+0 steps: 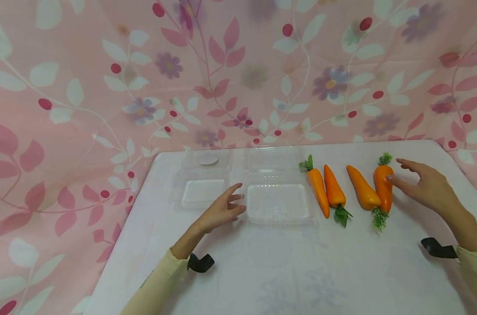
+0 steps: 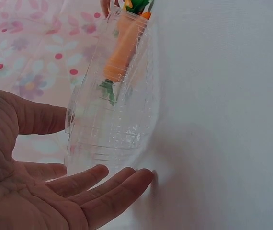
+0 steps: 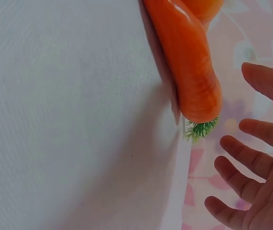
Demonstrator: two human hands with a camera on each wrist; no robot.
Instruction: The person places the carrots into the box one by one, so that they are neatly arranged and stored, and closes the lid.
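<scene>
My left hand [image 1: 218, 213] reaches to the left side of a clear plastic clamshell box [image 1: 277, 203], its fingers spread and loosely bent. In the left wrist view the thumb and fingertips stand right at the near side of that box [image 2: 112, 124]. My right hand [image 1: 429, 183] hovers beside the rightmost toy carrot [image 1: 384, 183], the thumb tip overlapping its edge in the head view. Its spread fingers hold nothing in the right wrist view, with the orange carrot [image 3: 189, 62] in front of the palm. A plumper orange carrot [image 1: 362, 188] lies against that carrot.
Left of the box stands a second clear clamshell [image 1: 204, 192], its lid also raised, with a white oval label [image 1: 208, 160]. Two slimmer carrots [image 1: 318, 192] with green leaves lie just right of the boxes. A floral pink cloth [image 1: 238, 78] rises behind the white table [image 1: 262, 271].
</scene>
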